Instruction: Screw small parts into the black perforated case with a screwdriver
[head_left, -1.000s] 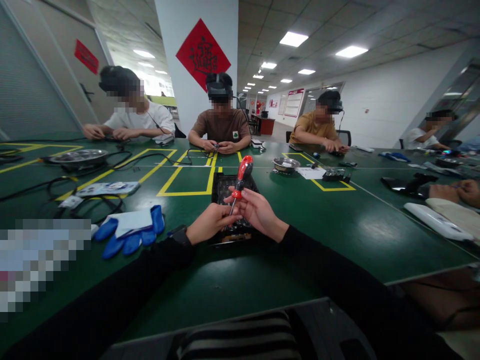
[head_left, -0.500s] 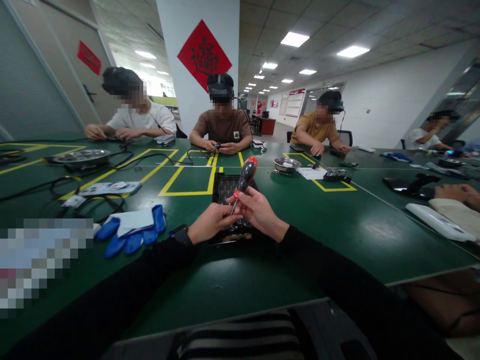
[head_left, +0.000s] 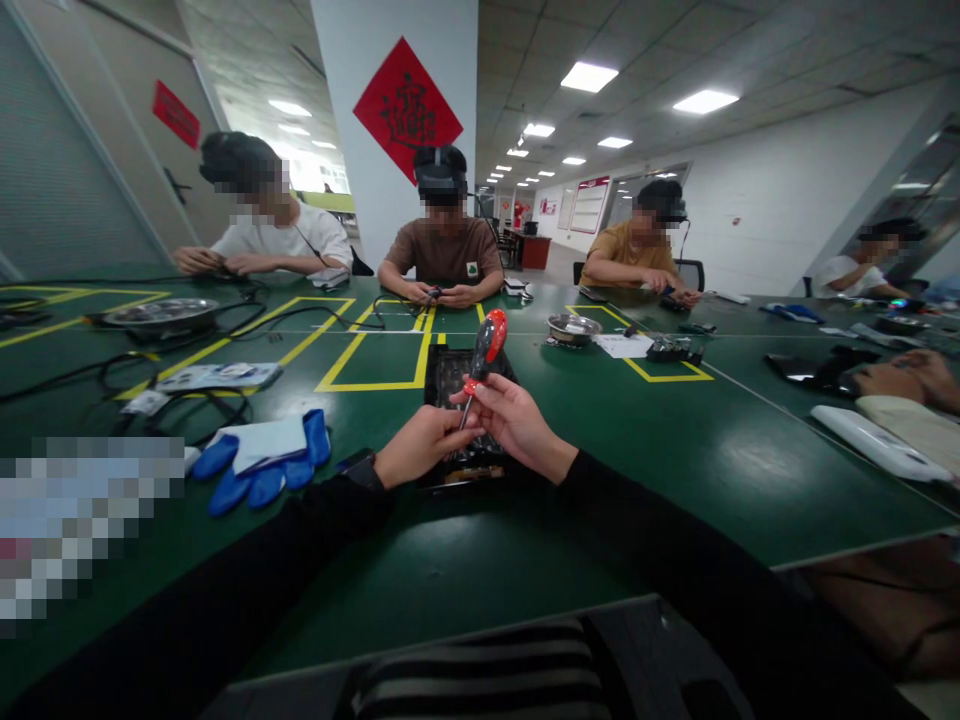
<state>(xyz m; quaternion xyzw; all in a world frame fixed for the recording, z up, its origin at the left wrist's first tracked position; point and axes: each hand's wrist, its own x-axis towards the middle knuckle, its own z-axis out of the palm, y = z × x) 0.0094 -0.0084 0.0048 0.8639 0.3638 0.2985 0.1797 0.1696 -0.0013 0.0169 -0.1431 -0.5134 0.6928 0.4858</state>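
Note:
A screwdriver with a red and black handle (head_left: 484,352) stands tilted, its handle up and to the right. My right hand (head_left: 517,425) pinches it just below the handle. My left hand (head_left: 420,445) is closed around the lower end of the shaft; the tip is hidden in its fingers. Both hands hover over a black flat device (head_left: 459,385) that lies on the green table (head_left: 675,440) in front of me. Black sleeves cover both my arms.
Blue gloves with a white sheet (head_left: 262,455) lie to the left, black cables (head_left: 150,385) beyond them. A metal bowl (head_left: 571,327) and papers sit at the right. Several people sit working across the table. A person's hand (head_left: 907,375) rests at the right edge.
The screwdriver handle has turned about its axis between frames, showing red, then black, then red again. Both hands stay in place.

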